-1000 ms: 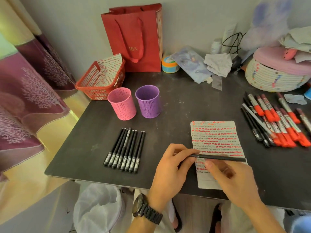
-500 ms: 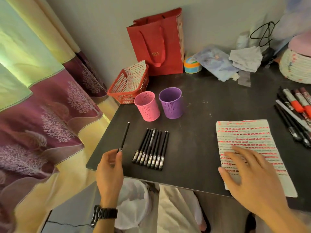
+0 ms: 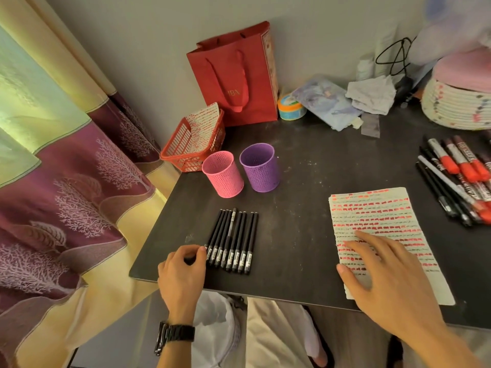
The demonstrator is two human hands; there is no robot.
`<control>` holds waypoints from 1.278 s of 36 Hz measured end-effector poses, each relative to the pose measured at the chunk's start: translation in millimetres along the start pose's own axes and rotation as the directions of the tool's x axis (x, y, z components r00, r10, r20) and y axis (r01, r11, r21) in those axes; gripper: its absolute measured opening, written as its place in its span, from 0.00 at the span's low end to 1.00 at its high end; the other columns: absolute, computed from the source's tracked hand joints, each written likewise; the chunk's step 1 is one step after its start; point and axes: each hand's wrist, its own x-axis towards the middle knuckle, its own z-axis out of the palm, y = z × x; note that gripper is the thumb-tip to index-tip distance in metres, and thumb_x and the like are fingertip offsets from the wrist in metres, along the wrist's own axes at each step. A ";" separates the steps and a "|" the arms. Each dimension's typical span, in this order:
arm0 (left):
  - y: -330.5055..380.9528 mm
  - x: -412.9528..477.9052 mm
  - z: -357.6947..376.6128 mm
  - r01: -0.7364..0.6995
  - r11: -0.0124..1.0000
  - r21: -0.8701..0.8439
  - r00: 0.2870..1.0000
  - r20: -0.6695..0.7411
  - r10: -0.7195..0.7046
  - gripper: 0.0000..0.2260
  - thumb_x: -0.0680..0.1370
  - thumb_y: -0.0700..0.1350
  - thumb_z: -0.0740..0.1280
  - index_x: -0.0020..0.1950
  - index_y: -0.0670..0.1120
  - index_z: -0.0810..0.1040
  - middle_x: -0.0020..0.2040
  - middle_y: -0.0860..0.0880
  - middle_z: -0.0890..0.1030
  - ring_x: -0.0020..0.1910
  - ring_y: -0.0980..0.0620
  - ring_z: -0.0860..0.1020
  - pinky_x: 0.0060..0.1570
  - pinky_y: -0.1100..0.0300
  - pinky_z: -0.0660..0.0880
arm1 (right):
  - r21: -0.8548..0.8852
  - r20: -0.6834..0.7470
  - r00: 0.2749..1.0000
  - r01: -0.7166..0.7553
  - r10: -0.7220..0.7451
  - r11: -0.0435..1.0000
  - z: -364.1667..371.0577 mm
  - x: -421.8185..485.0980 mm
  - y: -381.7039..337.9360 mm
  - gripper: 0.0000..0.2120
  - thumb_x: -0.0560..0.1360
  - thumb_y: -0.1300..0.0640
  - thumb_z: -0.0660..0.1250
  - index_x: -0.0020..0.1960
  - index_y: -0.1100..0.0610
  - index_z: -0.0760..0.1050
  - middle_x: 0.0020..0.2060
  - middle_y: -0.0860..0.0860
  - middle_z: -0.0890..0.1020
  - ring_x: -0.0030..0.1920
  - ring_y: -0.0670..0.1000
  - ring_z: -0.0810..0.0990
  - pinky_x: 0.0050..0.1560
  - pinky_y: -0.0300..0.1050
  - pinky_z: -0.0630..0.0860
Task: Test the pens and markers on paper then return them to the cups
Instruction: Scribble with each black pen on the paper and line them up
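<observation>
Near the table's front-left corner, the left hand sits with fingers curled, its fingertips against the near end of the leftmost pen in the row of black pens. Whether it pinches that pen or only touches it I cannot tell, since the contact is partly hidden. The pens lie side by side, pointing toward the back edge. Behind them the pink cup and purple cup stand upright, just beside each other. Toward the front-right, the right hand rests with fingers straight and spread apart, flat on the paper, which is covered in red and dark marks. Red markers and more pens lie bunched at the right edge. A red basket sits at the back-left corner.
</observation>
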 end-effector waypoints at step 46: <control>141.9 -79.5 106.3 -0.687 0.709 -0.162 0.581 0.464 0.669 0.22 0.83 0.61 0.53 0.76 0.62 0.65 0.79 0.56 0.61 0.79 0.54 0.56 0.76 0.56 0.47 | 0.466 -0.158 0.943 -0.191 0.293 0.864 -66.9 46.8 68.8 0.06 0.79 0.54 0.68 0.54 0.43 0.78 0.47 0.35 0.82 0.47 0.36 0.81 0.40 0.26 0.73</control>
